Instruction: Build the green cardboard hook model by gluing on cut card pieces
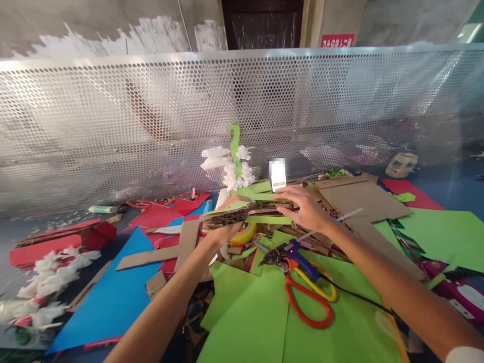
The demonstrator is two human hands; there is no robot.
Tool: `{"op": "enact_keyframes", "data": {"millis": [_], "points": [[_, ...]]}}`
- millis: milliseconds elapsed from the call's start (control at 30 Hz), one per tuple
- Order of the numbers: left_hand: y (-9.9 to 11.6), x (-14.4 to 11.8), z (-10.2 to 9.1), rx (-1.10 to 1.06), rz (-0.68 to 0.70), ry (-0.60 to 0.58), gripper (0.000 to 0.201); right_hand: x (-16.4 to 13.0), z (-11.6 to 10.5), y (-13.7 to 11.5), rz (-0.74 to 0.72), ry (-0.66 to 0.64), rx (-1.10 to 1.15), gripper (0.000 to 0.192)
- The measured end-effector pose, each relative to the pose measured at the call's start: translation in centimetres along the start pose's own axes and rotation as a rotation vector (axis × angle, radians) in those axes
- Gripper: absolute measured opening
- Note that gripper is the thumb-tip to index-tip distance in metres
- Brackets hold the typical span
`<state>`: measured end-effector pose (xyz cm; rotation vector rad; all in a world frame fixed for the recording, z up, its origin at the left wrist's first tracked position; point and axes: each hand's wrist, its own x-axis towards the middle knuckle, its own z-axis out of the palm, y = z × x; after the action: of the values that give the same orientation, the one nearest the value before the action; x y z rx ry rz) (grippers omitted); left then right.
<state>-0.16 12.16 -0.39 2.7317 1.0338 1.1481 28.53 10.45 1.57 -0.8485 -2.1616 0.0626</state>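
We hold cardboard strip (249, 212) level above table (22, 232): left hand (223, 229) grips near end from below, right hand (308, 209) clamps far end on top, steadying it. Glue gun (289, 254), scissors (310, 297) lie just below, within reach.

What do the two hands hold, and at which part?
Both hold one flat cardboard piece: the left hand grips its left end from below, the right hand presses on its right end from above.

Bare forearms, white cuff (467, 354) at right wrist
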Motion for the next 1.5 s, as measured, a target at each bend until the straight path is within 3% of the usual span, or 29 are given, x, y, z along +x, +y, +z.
{"op": "enact_keyframes", "data": {"millis": [267,500,700,833,1033,1133,1267,1500], "points": [[-0.6,-0.3,-0.6,-0.005,0.042,0.063,0.021,0.3,-0.1,-0.3,-0.071,0.020,-0.059,0.018],[0.0,0.5,-2.7,-0.042,-0.052,0.175,0.040,0.5,-1.1,-1.0,-0.050,-0.002,-0.074,0.023],[0.9,1.2,-3.3,-0.036,0.054,0.112,0.039,2.1,0.1,-3.1,-0.104,-0.110,-0.129,0.025],[1.9,1.5,-3.5,-0.075,0.010,0.121,0.037,3.6,1.0,-5.1,-0.050,-0.072,-0.070,0.026],[2.9,1.6,-2.9,-0.106,-0.041,0.103,0.038,5.0,0.7,-6.5,0.021,-0.043,0.031,0.016],[3.0,1.7,-2.3,-0.115,-0.054,0.083,0.033,5.0,0.1,-6.1,0.046,-0.060,0.092,0.014],[2.5,1.5,-2.2,-0.115,-0.067,-0.036,0.020,4.7,-1.2,-3.9,0.104,-0.066,0.093,0.015],[-0.3,1.0,-3.1,0.036,-0.146,-0.232,0.032,4.0,-5.4,-0.2,0.244,0.034,0.008,0.019]]}}
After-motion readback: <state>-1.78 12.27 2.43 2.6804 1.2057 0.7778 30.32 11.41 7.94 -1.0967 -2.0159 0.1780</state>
